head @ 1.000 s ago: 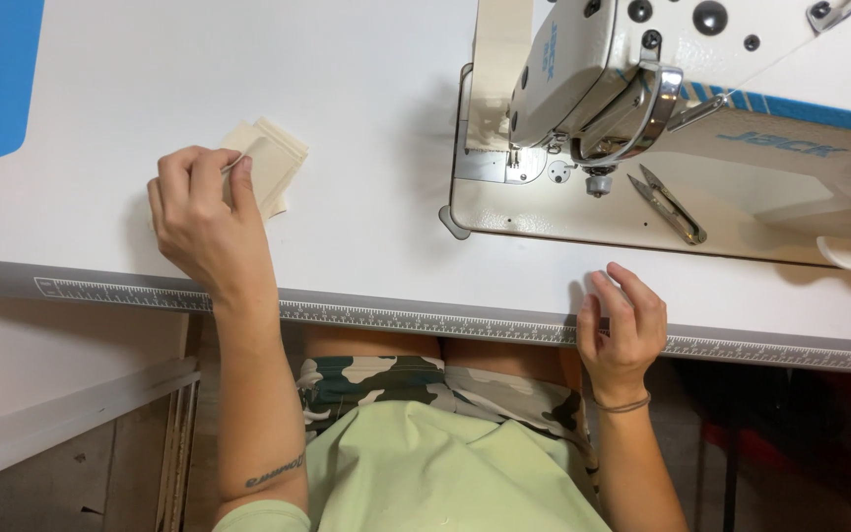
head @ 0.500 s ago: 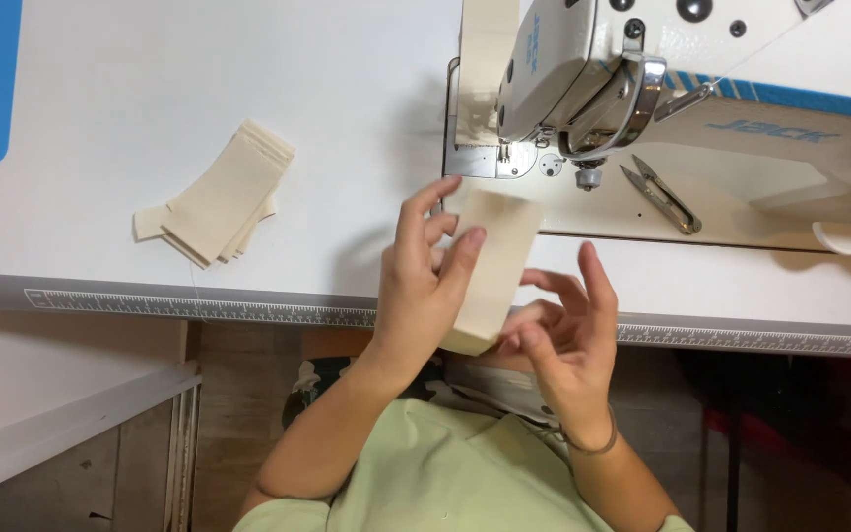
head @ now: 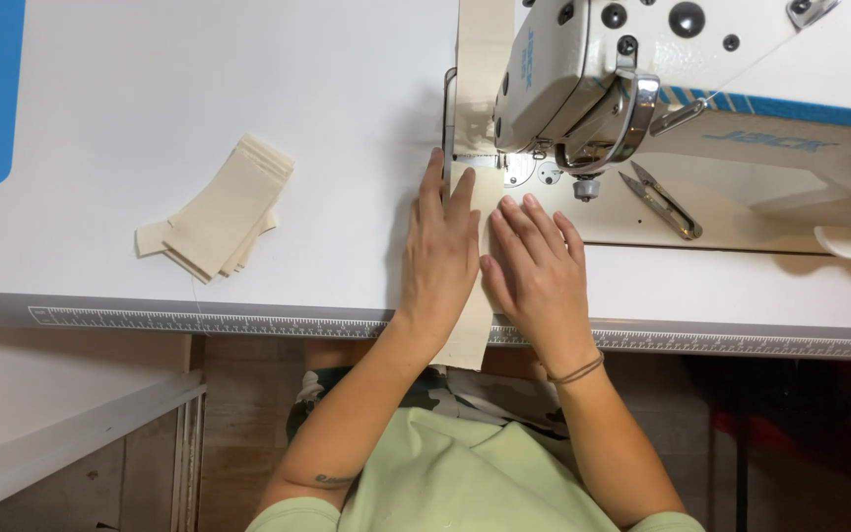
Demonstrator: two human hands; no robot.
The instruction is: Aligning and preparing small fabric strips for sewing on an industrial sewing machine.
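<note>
Cream woven fabric strip (head: 475, 325), long and narrow, laid flat on the smooth white table (head: 248, 89), far end under the presser foot of the sewing machine (head: 583, 89), near end hanging over the table's front edge. Left hand (head: 440, 256) open, palm down, fingers straight, pressing the strip's left edge. Right hand (head: 534, 271) open too, flat, fingers slightly spread, on the strip's right edge, just beside the left. Thin elastic band around the right wrist. Glossy off-white machine head, rounded, with dark knobs. Metal thread snips (head: 662, 202), slim and pointed, on the machine bed, right of the needle. Fanned stack of cream fabric pieces (head: 219, 212), rectangular, well apart to the left. Printed ruler strip (head: 199, 317) along the table's front edge.
</note>
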